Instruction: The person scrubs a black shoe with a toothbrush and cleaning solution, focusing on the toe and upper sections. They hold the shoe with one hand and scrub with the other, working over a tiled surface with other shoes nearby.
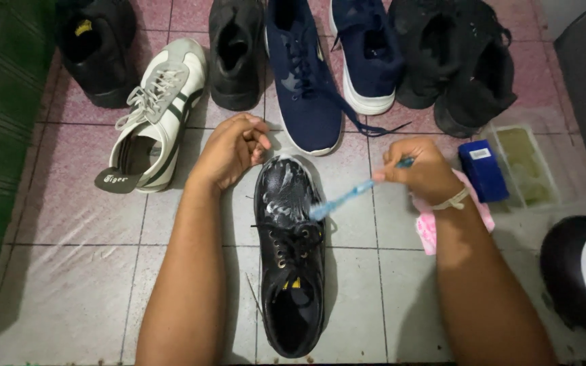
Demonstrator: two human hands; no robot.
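A black lace-up shoe (pixel 289 264) lies on the tiled floor between my arms, its toe covered in white foam. My right hand (pixel 422 169) grips a blue toothbrush (pixel 347 198), whose bristle end touches the shoe's right side near the toe. My left hand (pixel 232 149) rests curled at the toe's left edge, steadying the shoe. A pink cloth (pixel 428 230) lies under my right wrist.
A white sneaker (pixel 157 112), a black shoe (pixel 96 47), another black shoe (pixel 235 54), two navy sneakers (pixel 306 74) and dark boots (pixel 462 61) line the far floor. A blue box (pixel 483 169) and clear tray (pixel 527 166) sit right; a black round appliance (pixel 581 271) stands near right.
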